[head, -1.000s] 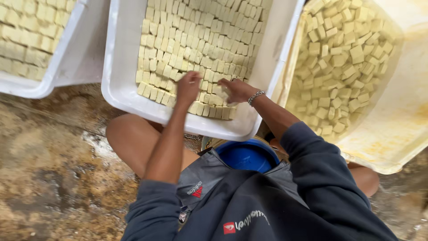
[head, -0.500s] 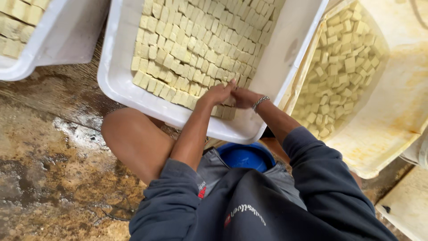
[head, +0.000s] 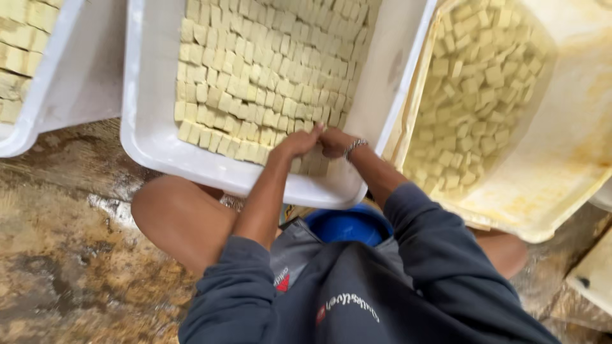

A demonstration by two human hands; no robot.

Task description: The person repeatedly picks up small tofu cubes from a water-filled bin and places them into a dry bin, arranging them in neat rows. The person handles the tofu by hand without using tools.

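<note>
- Left hand point(head: 298, 143) and right hand point(head: 335, 141) are meeting, fingers curled onto pale cubes point(head: 312, 162) at the white tray's point(head: 150, 150) near rim.
- Rows are running away from both hands, equally near.

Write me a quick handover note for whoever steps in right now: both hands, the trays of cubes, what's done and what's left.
Left hand: down on the pale yellow cubes at the near edge of the middle white tray, fingers curled; grip not clear.
Right hand: touching the left one at the same spot, bracelet on its wrist.
Done: the middle tray is almost full of tightly packed rows.
Left: the near right corner of the tray, by the hands, still shows bare bottom.
The yellowish tub on the right holds loose cubes. Another white tray with cubes sits to the left.
</note>
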